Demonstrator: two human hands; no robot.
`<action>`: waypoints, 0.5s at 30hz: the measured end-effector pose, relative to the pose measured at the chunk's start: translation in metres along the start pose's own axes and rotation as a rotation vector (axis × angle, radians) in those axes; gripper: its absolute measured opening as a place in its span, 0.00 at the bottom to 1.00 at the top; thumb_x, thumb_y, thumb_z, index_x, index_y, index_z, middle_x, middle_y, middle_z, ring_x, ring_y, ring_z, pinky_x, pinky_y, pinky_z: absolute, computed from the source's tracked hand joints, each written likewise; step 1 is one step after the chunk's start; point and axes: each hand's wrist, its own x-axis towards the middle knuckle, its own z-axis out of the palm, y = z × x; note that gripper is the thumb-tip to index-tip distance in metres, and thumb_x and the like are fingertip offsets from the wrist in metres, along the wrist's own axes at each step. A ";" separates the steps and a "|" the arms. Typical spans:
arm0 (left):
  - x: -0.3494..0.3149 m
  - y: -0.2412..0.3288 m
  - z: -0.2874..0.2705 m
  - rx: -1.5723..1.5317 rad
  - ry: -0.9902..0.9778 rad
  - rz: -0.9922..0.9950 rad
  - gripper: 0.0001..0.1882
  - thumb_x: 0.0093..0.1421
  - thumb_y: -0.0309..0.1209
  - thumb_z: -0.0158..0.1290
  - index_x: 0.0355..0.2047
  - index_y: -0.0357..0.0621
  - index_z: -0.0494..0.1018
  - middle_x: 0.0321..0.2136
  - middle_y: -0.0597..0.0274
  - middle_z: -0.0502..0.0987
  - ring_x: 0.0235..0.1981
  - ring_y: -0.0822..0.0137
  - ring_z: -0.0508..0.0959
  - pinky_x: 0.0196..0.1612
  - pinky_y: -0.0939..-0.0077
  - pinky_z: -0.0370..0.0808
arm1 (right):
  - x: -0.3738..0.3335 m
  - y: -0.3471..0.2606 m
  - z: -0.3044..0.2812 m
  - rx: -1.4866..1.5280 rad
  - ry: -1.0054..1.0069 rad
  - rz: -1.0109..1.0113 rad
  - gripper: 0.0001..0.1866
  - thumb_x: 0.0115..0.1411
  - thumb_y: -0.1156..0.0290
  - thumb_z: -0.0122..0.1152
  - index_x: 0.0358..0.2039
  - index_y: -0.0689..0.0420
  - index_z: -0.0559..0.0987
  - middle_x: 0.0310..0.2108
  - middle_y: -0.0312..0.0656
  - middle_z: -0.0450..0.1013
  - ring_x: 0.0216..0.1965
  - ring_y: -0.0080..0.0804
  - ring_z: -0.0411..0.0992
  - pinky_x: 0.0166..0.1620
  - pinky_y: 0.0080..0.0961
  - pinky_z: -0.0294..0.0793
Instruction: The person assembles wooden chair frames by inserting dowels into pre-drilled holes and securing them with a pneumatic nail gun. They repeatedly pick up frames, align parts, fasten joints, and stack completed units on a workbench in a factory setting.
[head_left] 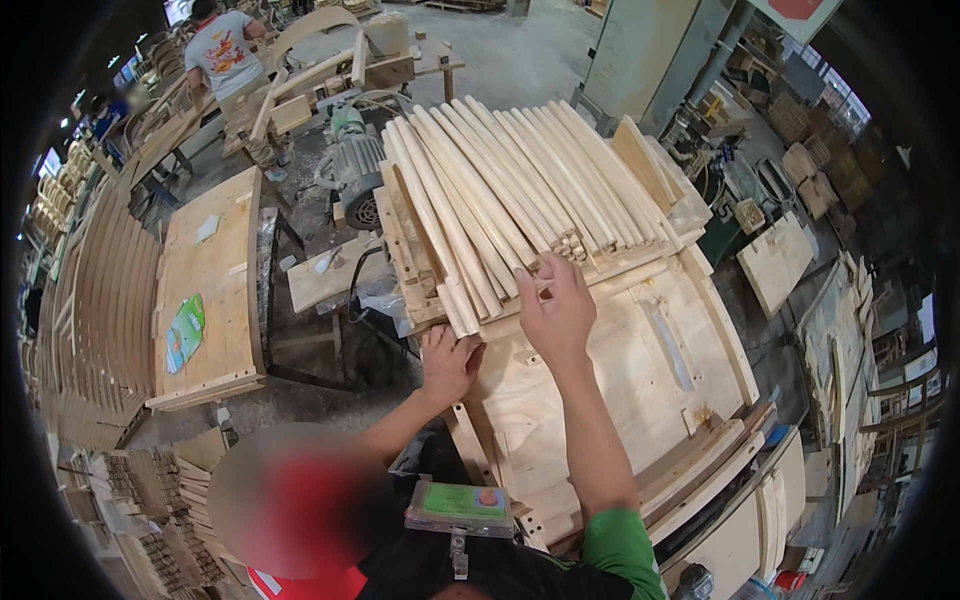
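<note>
Long pale wooden rods (480,180) lie side by side in a layer on a wooden stand, their square-cut ends towards me. My right hand (557,308) reaches over the near ends of the rods, thumb and fingers bent in a pinch at a rod's end. At the stand's left corner is my left hand (450,366), with its fingers curled, just below the end of a short thick wooden piece (458,309). What those left fingers grip, if anything, is hidden. Below the rods is a shallow wooden tray-like bench top (620,350) with raised edges.
An electric motor (355,165) stands left of the rods. A plywood table (212,270) with a green packet (185,333) is further left. A blurred person in red (305,505) is close at lower left; another person (222,55) stands far off. A column (640,60) rises behind.
</note>
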 end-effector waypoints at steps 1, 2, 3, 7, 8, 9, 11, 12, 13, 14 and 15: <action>0.002 0.000 0.001 -0.001 0.014 0.020 0.14 0.52 0.28 0.69 0.39 0.49 0.81 0.33 0.57 0.71 0.40 0.52 0.72 0.42 0.56 0.66 | 0.009 -0.002 0.003 -0.094 -0.040 -0.020 0.16 0.67 0.64 0.66 0.51 0.58 0.81 0.37 0.48 0.79 0.38 0.47 0.80 0.42 0.44 0.79; 0.002 0.000 0.000 0.000 0.028 0.040 0.14 0.52 0.28 0.69 0.39 0.48 0.81 0.33 0.57 0.71 0.40 0.52 0.72 0.42 0.56 0.66 | 0.014 -0.005 0.006 -0.188 -0.080 -0.041 0.14 0.66 0.65 0.66 0.49 0.57 0.81 0.37 0.48 0.79 0.39 0.48 0.80 0.42 0.44 0.79; 0.002 0.003 -0.001 0.009 -0.009 0.026 0.14 0.53 0.28 0.69 0.40 0.48 0.80 0.34 0.57 0.72 0.40 0.51 0.72 0.43 0.55 0.67 | 0.016 0.002 0.008 -0.210 -0.047 -0.065 0.13 0.66 0.66 0.66 0.48 0.57 0.81 0.36 0.49 0.79 0.39 0.49 0.80 0.42 0.44 0.79; -0.003 0.019 -0.018 -0.100 -0.022 -0.046 0.16 0.55 0.28 0.68 0.44 0.48 0.79 0.38 0.57 0.77 0.42 0.50 0.74 0.47 0.55 0.69 | 0.003 0.029 -0.008 -0.189 -0.009 -0.045 0.09 0.65 0.69 0.64 0.44 0.57 0.81 0.35 0.48 0.79 0.40 0.51 0.80 0.42 0.46 0.78; -0.007 0.023 -0.022 -0.155 -0.024 -0.083 0.15 0.57 0.29 0.67 0.44 0.47 0.80 0.38 0.56 0.78 0.42 0.51 0.76 0.47 0.56 0.70 | -0.006 0.034 -0.016 -0.155 -0.025 -0.011 0.08 0.65 0.70 0.64 0.43 0.57 0.81 0.35 0.48 0.79 0.40 0.51 0.80 0.42 0.46 0.78; -0.013 0.028 -0.028 -0.209 -0.034 -0.123 0.14 0.59 0.30 0.67 0.45 0.46 0.80 0.38 0.55 0.79 0.42 0.52 0.77 0.47 0.57 0.71 | -0.015 0.034 -0.024 -0.184 -0.061 0.056 0.07 0.65 0.69 0.65 0.41 0.58 0.81 0.35 0.49 0.80 0.39 0.49 0.80 0.42 0.44 0.78; -0.019 0.040 -0.034 -0.412 -0.064 -0.353 0.12 0.64 0.32 0.64 0.45 0.43 0.80 0.37 0.58 0.81 0.39 0.58 0.78 0.44 0.62 0.74 | -0.025 0.021 -0.032 -0.132 -0.086 0.188 0.07 0.65 0.69 0.66 0.40 0.58 0.81 0.35 0.49 0.81 0.38 0.49 0.80 0.42 0.44 0.78; -0.018 0.044 -0.034 -0.522 -0.076 -0.456 0.11 0.67 0.34 0.63 0.45 0.41 0.80 0.37 0.59 0.82 0.38 0.60 0.79 0.43 0.65 0.75 | -0.027 0.018 -0.037 -0.113 -0.085 0.251 0.07 0.64 0.69 0.67 0.39 0.58 0.81 0.36 0.49 0.81 0.37 0.49 0.80 0.43 0.43 0.78; -0.015 0.043 -0.034 -0.743 -0.097 -0.610 0.11 0.69 0.34 0.62 0.46 0.41 0.81 0.36 0.60 0.82 0.37 0.64 0.79 0.42 0.67 0.76 | -0.029 0.015 -0.039 -0.113 -0.086 0.200 0.08 0.65 0.66 0.67 0.39 0.57 0.81 0.35 0.47 0.81 0.35 0.47 0.80 0.41 0.43 0.78; -0.009 0.040 -0.033 -0.963 -0.119 -0.764 0.11 0.70 0.35 0.61 0.47 0.41 0.81 0.36 0.62 0.82 0.37 0.68 0.80 0.41 0.69 0.77 | -0.034 0.011 -0.037 -0.099 -0.112 0.166 0.09 0.66 0.65 0.67 0.39 0.57 0.81 0.35 0.47 0.81 0.35 0.48 0.81 0.41 0.44 0.78; -0.003 0.037 -0.032 -1.185 -0.131 -0.913 0.12 0.72 0.36 0.60 0.47 0.40 0.81 0.35 0.64 0.83 0.36 0.72 0.81 0.40 0.72 0.78 | -0.038 0.002 -0.031 -0.083 -0.140 0.122 0.11 0.66 0.63 0.67 0.39 0.57 0.81 0.35 0.47 0.81 0.35 0.48 0.81 0.41 0.45 0.79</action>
